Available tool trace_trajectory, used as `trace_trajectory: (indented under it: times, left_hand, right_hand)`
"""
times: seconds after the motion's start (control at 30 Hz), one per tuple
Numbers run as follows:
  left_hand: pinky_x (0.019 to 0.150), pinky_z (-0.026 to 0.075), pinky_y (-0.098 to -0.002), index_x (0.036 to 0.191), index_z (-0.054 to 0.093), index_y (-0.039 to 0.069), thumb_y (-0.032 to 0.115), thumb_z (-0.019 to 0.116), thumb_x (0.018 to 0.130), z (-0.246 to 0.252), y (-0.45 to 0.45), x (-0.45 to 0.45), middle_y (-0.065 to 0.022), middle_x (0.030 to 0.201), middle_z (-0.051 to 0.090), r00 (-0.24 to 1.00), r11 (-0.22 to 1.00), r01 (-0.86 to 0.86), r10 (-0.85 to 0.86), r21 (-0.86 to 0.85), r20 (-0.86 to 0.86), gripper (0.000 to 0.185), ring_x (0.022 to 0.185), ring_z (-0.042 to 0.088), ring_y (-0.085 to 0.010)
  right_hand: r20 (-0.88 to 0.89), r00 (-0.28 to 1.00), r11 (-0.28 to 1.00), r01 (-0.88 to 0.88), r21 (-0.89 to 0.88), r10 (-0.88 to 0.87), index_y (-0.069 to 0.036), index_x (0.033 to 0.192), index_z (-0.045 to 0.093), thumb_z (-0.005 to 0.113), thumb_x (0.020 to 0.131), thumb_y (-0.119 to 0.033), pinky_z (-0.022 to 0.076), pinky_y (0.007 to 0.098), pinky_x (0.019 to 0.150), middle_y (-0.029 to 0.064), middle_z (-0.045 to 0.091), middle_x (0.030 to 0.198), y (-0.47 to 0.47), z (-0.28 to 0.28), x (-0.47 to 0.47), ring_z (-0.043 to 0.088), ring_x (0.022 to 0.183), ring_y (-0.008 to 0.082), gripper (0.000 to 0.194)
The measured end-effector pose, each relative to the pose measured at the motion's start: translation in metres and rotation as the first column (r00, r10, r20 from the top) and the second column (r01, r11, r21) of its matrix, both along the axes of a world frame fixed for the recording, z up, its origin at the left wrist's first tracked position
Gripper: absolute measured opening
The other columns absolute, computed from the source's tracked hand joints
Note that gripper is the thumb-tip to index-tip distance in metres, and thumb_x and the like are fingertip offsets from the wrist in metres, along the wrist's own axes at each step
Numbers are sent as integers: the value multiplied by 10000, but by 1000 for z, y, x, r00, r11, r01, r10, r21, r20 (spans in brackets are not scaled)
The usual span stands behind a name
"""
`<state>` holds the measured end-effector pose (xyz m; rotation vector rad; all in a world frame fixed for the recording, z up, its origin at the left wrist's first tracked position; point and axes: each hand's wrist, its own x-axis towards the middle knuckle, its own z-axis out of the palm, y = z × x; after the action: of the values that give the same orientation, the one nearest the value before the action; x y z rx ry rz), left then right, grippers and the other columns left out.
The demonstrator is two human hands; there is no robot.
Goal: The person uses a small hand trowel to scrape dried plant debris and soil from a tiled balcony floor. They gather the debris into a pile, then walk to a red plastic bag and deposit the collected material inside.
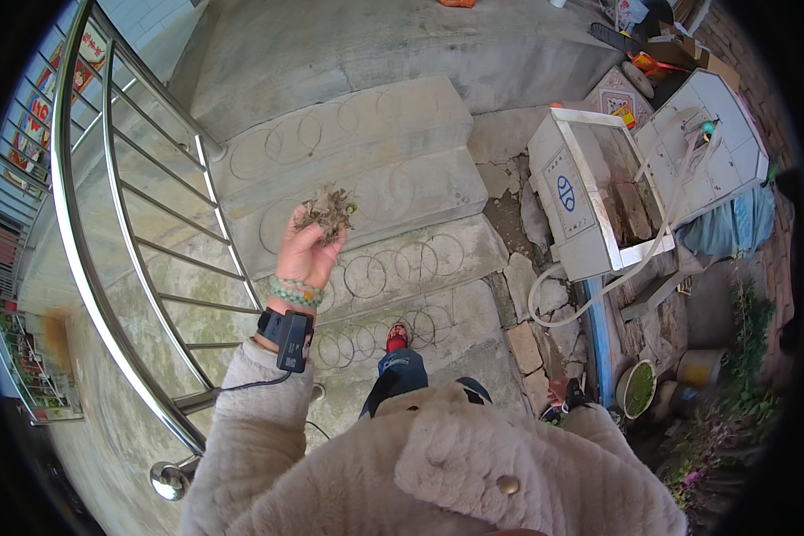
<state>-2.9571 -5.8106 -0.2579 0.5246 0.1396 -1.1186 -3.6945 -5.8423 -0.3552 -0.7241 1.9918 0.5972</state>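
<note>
My left hand (308, 251) is raised over the concrete steps (402, 258), its fingers closed around a clump of dry leaves (329, 213) with a bit of green in it. A green bead bracelet (297, 292) and a strapped black device (296, 342) sit on that wrist. Low at my right side, my right hand (559, 392) shows only in part beside the sleeve. Something dark and green lies just below it, and whether the hand holds it is unclear. One foot in a red shoe (396, 337) rests on a lower step.
A curved stainless steel railing (117, 194) runs along the left. On the right stands a tiled sink (579, 201) with a pale hose (596, 295) hanging over its side. Broken paving (536, 268) edges the steps. A bucket with green contents (640, 390) and plants (703, 449) are lower right.
</note>
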Motion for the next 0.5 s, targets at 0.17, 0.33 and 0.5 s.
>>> trace_trajectory:
  times: [0.17, 0.33, 0.5]
  left_hand:
    - [767, 466, -397, 1023, 478, 70, -91, 490, 742, 13, -110, 66, -121, 1060, 533, 996, 996, 94, -94, -7, 2, 323, 940, 527, -259]
    - [750, 473, -379, 1034, 490, 69, -92, 494, 743, 14, -194, 106, -117, 1046, 539, 988, 988, 153, -153, -19, 1, 333, 918, 532, -253]
    - [747, 479, -376, 1032, 490, 60, -75, 497, 747, 33, -309, 131, -113, 1045, 537, 989, 989, 146, -147, 37, 28, 315, 911, 536, -244]
  right_hand:
    - [-69, 997, 999, 45, 11, -44, -25, 946, 518, 495, 827, -214, 511, 437, 651, 165, 572, 906, 37, 59, 42, 594, 795, 308, 224]
    - [-47, 994, 995, 97, -3, -98, -21, 939, 515, 491, 827, -203, 512, 428, 625, 159, 570, 884, 18, 50, 118, 594, 769, 296, 215]
    - [-10, 995, 995, 104, -4, -104, -16, 931, 512, 486, 827, -193, 513, 419, 599, 153, 569, 861, -62, 36, 151, 593, 744, 284, 206]
